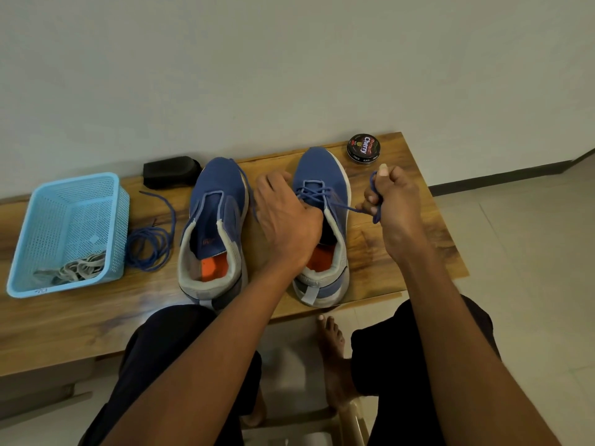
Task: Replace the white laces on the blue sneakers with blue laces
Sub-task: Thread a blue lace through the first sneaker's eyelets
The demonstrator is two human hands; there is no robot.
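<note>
Blue cord, soft and light: the blue lace (325, 196) being threaded is limp, likely to slip back through eyelets unless kept taut, and by this judgement best taken near its stiff tip. Right hand (391, 197) curls fingers and thumb round a bight of it, out to the side of the shoe. Left hand (286, 217) rests over the shoe's throat; its fingers are hidden, so their hold cannot be told.

Count:
- Blue sneakers, two: right sneaker (322, 226) under the left hand, partly laced; left sneaker (214, 226) just left of that hand, a blue strand draped over it.
- Spare blue lace (149, 246), one coil, farther left on the surface (418, 239).
- White laces (75, 268), a bundle, number unclear, in one light-blue basket (67, 233).
- Polish tin (363, 148), one, beyond the right hand.
- Black brush (172, 172), one.
</note>
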